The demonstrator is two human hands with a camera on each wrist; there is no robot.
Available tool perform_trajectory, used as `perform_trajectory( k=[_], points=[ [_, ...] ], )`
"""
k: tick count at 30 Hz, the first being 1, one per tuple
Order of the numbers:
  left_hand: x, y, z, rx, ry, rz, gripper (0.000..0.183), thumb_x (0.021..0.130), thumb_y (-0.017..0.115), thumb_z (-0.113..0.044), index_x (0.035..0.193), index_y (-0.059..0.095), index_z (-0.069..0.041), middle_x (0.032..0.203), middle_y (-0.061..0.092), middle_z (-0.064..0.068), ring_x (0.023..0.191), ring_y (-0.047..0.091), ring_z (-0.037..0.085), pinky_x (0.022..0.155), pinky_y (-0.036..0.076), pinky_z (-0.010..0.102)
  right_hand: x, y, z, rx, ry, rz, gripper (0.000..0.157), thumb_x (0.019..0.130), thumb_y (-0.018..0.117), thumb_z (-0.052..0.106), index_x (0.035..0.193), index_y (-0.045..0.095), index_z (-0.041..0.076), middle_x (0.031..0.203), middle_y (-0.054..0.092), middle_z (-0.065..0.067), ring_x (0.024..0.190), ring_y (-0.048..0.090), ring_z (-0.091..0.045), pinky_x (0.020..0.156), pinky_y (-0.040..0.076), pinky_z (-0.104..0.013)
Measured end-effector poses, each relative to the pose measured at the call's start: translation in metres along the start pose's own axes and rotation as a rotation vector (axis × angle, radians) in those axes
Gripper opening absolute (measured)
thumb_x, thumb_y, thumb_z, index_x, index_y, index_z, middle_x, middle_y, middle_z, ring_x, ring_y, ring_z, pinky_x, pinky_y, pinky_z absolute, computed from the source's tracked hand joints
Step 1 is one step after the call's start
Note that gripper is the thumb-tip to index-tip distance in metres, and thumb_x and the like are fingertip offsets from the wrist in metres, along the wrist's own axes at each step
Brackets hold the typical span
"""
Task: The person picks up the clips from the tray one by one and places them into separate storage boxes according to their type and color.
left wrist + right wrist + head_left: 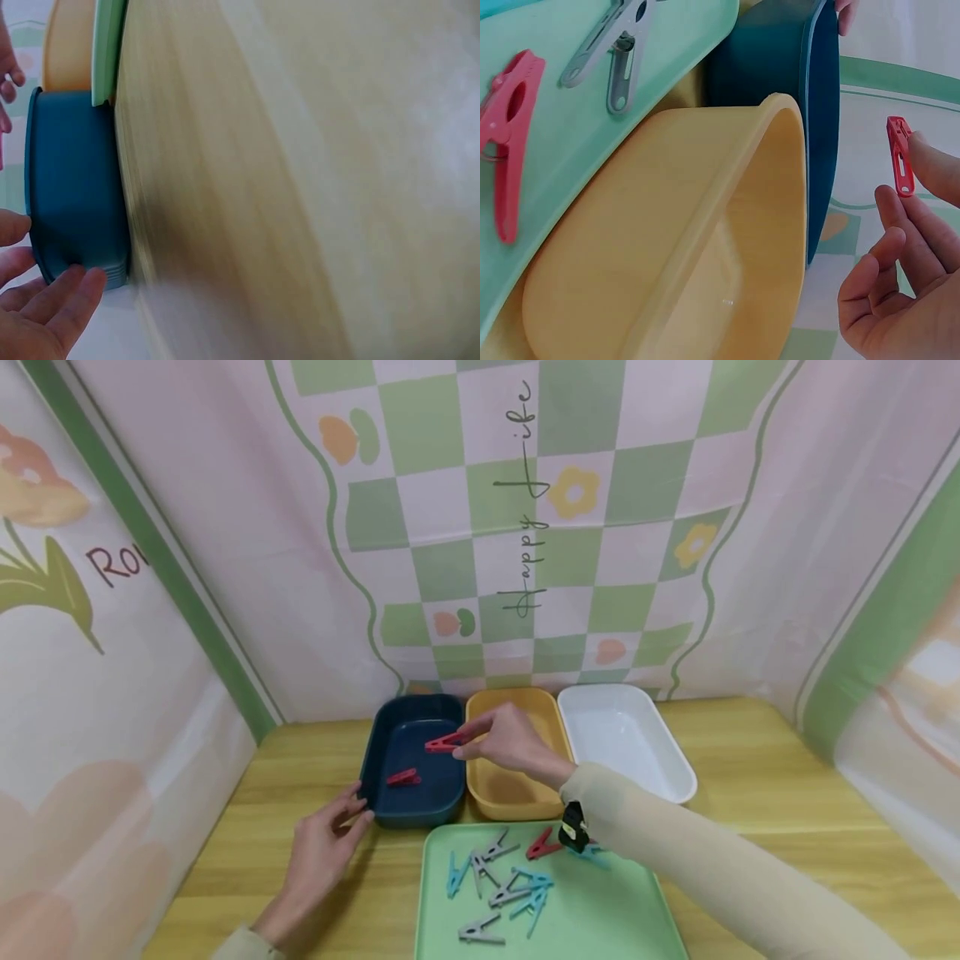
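Observation:
My right hand [510,742] pinches a red clothespin [444,742] between thumb and fingertips, above the right side of the dark blue bin [420,817]. In the right wrist view, the held clothespin [901,156] hangs from the fingertips beyond the bin's rim. Another red clothespin [403,777] lies inside the blue bin. My left hand [318,852] touches the bin's near left corner, its fingers [75,304] against the outer wall and rim. Nearer me, a light green tray [600,914] carries grey clothespins [480,930], blue clothespins [456,874] and a red clothespin [542,843].
A yellow bin [517,810] stands right of the blue one, partly under my right forearm. To its right is a white bin [622,727]. Behind the wooden table [300,760] hangs a checked curtain [502,560], with more fabric at both sides.

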State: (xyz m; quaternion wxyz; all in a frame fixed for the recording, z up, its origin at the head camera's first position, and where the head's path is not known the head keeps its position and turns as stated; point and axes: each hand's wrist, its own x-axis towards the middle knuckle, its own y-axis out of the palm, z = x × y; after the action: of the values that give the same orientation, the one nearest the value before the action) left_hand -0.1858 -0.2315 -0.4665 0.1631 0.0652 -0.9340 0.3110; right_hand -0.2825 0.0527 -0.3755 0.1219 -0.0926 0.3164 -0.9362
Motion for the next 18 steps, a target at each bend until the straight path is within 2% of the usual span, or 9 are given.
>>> perform_trajectory(
  k=[6, 18],
  points=[
    [0.0, -0.001, 0.0, 0.004, -0.007, 0.01, 0.024, 0.088, 0.069, -0.015, 0.111, 0.066, -0.008, 0.135, 0.053, 0.005, 0.105, 0.063, 0.021, 0.074, 0.057, 0.024, 0.009, 0.008, 0.004, -0.026, 0.014, 0.011, 0.033, 0.069, 0.086, 0.032, 0.096, 0.076, 0.018, 0.092, 0.07, 0.007, 0.084, 0.061, -0.009, 0.07, 0.054, -0.027],
    [0.001, -0.001, -0.001, -0.015, 0.0, -0.001, 0.022, 0.088, 0.07, -0.014, 0.109, 0.067, -0.008, 0.134, 0.054, 0.005, 0.105, 0.063, 0.023, 0.073, 0.057, 0.024, 0.019, 0.02, 0.014, -0.034, -0.037, 0.032, 0.033, 0.071, 0.085, 0.029, 0.098, 0.075, 0.014, 0.092, 0.071, 0.005, 0.081, 0.062, -0.009, 0.069, 0.055, -0.026]
  ],
)
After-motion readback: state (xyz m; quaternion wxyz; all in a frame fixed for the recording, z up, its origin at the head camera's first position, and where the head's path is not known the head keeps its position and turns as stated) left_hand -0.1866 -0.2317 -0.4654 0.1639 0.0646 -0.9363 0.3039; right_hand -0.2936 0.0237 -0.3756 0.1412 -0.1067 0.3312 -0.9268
